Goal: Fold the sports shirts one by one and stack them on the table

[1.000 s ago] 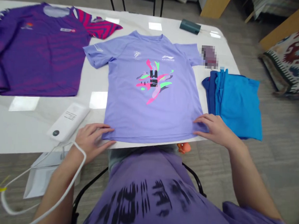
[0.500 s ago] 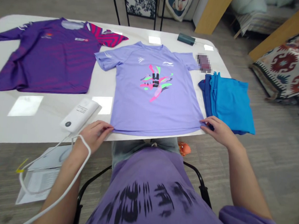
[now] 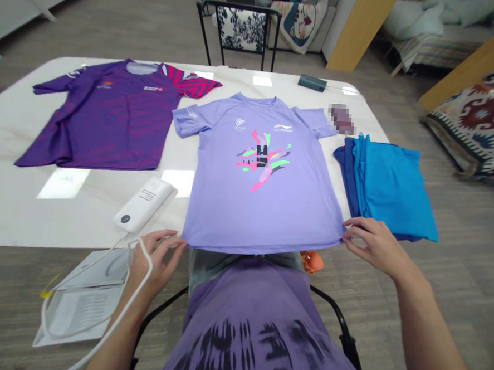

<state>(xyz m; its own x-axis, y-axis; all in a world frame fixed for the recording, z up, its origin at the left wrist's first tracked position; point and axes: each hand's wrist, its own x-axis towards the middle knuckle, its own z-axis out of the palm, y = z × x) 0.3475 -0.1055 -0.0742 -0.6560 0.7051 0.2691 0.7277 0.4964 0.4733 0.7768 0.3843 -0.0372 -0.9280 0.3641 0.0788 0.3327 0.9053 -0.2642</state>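
A lavender T-shirt (image 3: 224, 206) lies spread front side up on the white table, its collar pointing away from me and its hem along the near edge. My left hand (image 3: 156, 257) pinches the hem's left corner between thumb and fingers. At the opposite corner, my right hand (image 3: 373, 243) is closed on the hem in the same way. The hem is drawn fairly straight between them. Just right of the T-shirt sits a stack of folded blue clothes (image 3: 398, 183), close to my right hand.
A purple and pink shirt (image 3: 117, 121) lies flat on the table (image 3: 11, 215) at left. Near my left hand is a white power bank (image 3: 143, 204) with a white cable (image 3: 108, 333) looping over my forearm. A dark green case (image 3: 312, 83) and a pixelated object (image 3: 342, 119) are at back right.
Both hands have gone from resting at the hem corners to pinching them, and the hem is now straighter and its layers closer together. The view has tilted up, showing more of the chair behind the table.
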